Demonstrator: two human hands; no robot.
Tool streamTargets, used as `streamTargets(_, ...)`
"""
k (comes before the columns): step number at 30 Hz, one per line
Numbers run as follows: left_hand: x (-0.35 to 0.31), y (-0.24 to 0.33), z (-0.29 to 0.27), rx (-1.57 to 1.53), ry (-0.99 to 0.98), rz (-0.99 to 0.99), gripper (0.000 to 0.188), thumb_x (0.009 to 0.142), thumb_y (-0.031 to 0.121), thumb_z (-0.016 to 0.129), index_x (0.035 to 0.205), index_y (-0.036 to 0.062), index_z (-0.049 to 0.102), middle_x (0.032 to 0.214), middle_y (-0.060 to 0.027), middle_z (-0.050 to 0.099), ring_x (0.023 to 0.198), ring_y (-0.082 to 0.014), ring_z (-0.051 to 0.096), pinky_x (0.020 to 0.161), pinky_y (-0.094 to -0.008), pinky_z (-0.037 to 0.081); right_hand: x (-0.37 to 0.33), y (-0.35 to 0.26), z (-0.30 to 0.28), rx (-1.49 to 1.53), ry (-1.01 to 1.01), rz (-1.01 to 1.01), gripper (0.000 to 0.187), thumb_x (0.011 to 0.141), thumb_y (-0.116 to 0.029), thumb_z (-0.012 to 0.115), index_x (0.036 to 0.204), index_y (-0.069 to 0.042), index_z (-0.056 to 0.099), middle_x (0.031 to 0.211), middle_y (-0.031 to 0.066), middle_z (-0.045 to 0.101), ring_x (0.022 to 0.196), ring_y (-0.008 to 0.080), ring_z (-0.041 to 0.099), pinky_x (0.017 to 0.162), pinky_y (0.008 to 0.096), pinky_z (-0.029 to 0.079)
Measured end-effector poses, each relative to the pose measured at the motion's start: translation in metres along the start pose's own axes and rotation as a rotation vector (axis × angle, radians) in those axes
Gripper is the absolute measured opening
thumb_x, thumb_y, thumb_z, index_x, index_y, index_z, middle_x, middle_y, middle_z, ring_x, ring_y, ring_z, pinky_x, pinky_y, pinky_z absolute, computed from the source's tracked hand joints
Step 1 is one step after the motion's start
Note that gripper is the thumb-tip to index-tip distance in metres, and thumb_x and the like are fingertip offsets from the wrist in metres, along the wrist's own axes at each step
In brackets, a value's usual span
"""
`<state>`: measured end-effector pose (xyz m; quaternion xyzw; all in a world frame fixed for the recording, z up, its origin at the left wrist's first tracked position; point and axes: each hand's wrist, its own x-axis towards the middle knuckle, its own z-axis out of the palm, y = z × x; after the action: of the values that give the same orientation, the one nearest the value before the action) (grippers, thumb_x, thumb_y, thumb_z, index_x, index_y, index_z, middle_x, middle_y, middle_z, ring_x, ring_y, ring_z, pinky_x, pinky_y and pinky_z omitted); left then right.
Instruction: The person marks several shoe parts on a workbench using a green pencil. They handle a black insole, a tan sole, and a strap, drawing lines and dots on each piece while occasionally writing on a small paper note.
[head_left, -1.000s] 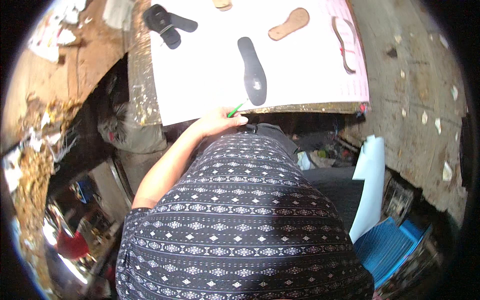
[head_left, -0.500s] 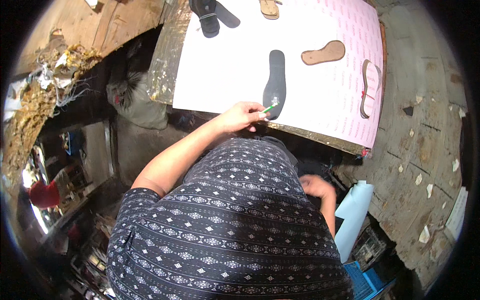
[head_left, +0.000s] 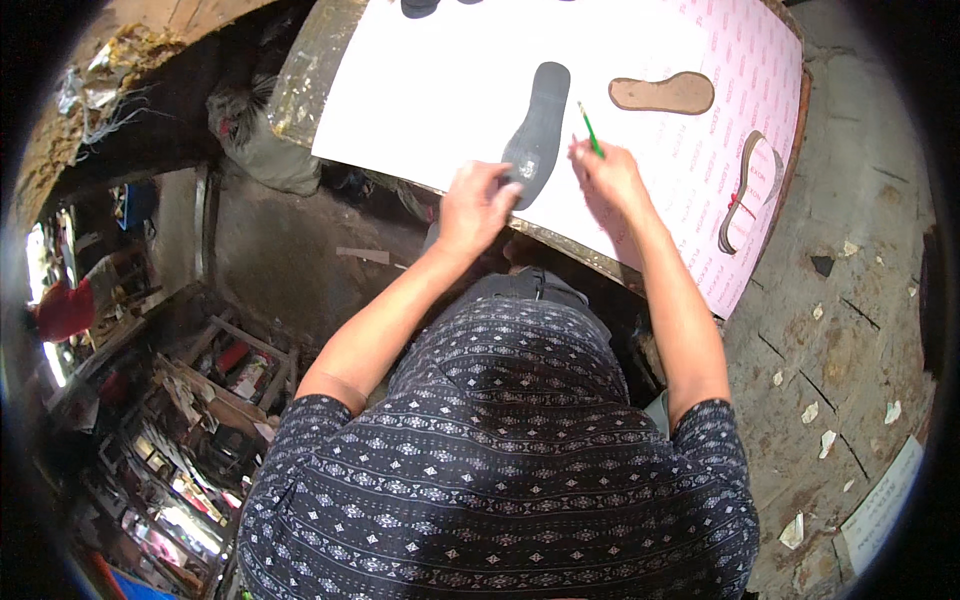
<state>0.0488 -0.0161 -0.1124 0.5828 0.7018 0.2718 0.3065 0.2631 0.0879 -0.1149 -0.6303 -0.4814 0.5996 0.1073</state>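
So the dark sole (head_left: 542,125) lies on the white sheet (head_left: 430,100) over the tabletop (head_left: 300,92), toe pointing roughly 1 o'clock; left hand (head_left: 482,205) is at its 7 o'clock, half curled, fingertips and thumb right at the edge and covering a bit of it, can't tell if it's pinching or just pressing; right hand (head_left: 606,172) is at 4 o'clock, closed around a green pen (head_left: 590,132) angled up just beside the sole; brown insole (head_left: 662,94) sits at 2 o'clock, well clear; dark-edged sole-shaped piece (head_left: 746,195) past 3 o'clock; pale bag (head_left: 280,158) slumps off the tabletop at 9.
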Motion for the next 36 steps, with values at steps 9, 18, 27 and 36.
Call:
streamTargets(9,-0.031,-0.028,0.008,0.268,0.079,0.151,0.067,0.07,0.041,0.091,0.126,0.0103,0.07,0.13,-0.0128,0.06,0.12,-0.034,0.054,0.101,-0.0491,0.042,0.123,0.0,-0.002,-0.378,0.247,-0.341,0.069,0.086,-0.041,0.077,0.145,-0.01,0.059,0.12,0.022,0.074,0.113,0.038,0.071,0.099,0.0447,0.054)
streamTargets(18,-0.028,-0.024,0.008,0.268,0.097,0.155,0.058,0.071,0.043,0.09,0.119,0.0134,0.075,0.13,-0.0111,0.061,0.118,-0.0323,0.054,0.099,-0.0463,0.042,0.122,0.009,-0.004,-0.348,0.3,-0.391,0.058,0.084,-0.043,0.081,0.137,-0.022,0.069,0.1,0.0138,0.079,0.096,0.0307,0.075,0.088,0.0423,0.056)
streamTargets(27,-0.028,-0.031,0.008,0.267,0.119,0.206,0.058,0.071,0.051,0.087,0.115,0.0135,0.076,0.126,-0.0107,0.063,0.113,-0.0315,0.055,0.096,-0.0461,0.043,0.105,-0.004,-0.003,-0.319,0.221,-0.288,0.057,0.087,-0.042,0.082,0.139,-0.02,0.069,0.102,0.0077,0.078,0.095,0.0191,0.074,0.088,0.0354,0.057)
streamTargets(36,-0.013,-0.023,-0.011,0.324,-0.026,0.203,0.047,0.073,0.039,0.087,0.11,0.0122,0.076,0.119,-0.011,0.063,0.107,-0.0325,0.057,0.093,-0.0472,0.046,0.112,0.0,0.006,-0.405,0.282,-0.346,0.055,0.088,-0.043,0.078,0.139,-0.026,0.068,0.107,0.0109,0.077,0.1,0.0234,0.074,0.089,0.0402,0.057)
